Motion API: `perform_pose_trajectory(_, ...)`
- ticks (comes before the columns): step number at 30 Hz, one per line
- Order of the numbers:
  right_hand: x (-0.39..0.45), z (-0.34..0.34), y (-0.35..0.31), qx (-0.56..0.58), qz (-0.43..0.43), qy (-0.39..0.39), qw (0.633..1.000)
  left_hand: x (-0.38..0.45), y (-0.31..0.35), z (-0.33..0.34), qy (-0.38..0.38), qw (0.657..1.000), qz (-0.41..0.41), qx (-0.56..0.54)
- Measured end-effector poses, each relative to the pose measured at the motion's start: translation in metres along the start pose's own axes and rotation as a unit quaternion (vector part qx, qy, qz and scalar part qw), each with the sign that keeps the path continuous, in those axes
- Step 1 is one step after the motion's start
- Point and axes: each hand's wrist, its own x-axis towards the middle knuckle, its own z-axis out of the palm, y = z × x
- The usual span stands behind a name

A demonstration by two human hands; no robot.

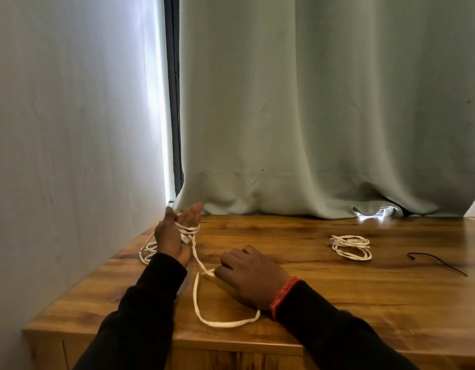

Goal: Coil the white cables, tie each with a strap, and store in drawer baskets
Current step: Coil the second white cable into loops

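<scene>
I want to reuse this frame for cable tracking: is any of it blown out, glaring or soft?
Head view: daylight blows out the gap between wall and curtain; a bright glare patch sits on the table under the curtain hem at right; the left hand wound with white cable looks slightly soft; the coiled cable reads clearly; wide-angle bending shows at the edges.

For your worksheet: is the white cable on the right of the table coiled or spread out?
Coiled: the white cable lies in stacked loops on the table.
</scene>
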Motion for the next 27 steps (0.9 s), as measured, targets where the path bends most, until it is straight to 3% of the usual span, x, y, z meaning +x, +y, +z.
perform_pose_trajectory(3, -0.002, -0.003, 0.002, 0.026, 0.015, 0.093, 0.995, -0.016, -0.006, 0.012, -0.054, 0.948, 0.092, 0.3)
perform_pose_trajectory(6, -0.003, -0.004, 0.005, 0.051, 0.061, 0.21, 0.974, -0.031, -0.012, 0.015, -0.112, 0.9, 0.093, 0.412)
perform_pose_trajectory(8, -0.004, -0.004, 0.009, 0.058, 0.098, 0.248, 0.962, -0.036, -0.015, 0.015, -0.136, 0.88, 0.082, 0.448)
perform_pose_trajectory(12, -0.009, -0.005, 0.021, 0.06, 0.179, 0.266, 0.945, -0.045, -0.016, 0.023, -0.209, 0.874, 0.035, 0.438)
perform_pose_trajectory(18, -0.011, -0.006, 0.029, 0.08, 0.266, 0.273, 0.921, -0.045, -0.011, 0.018, -0.323, 0.849, -0.106, 0.406)
perform_pose_trajectory(22, -0.012, -0.009, 0.033, 0.208, 0.34, 0.195, 0.896, -0.047, -0.007, 0.021, -0.305, 0.859, -0.135, 0.388)
perform_pose_trajectory(25, -0.007, -0.012, 0.033, 0.334, 0.365, 0.18, 0.85, -0.044, -0.015, 0.022, -0.25, 0.886, -0.138, 0.365)
perform_pose_trajectory(27, -0.004, -0.017, 0.036, 0.462, 0.398, 0.151, 0.778, -0.041, -0.017, 0.021, -0.226, 0.906, -0.126, 0.336)
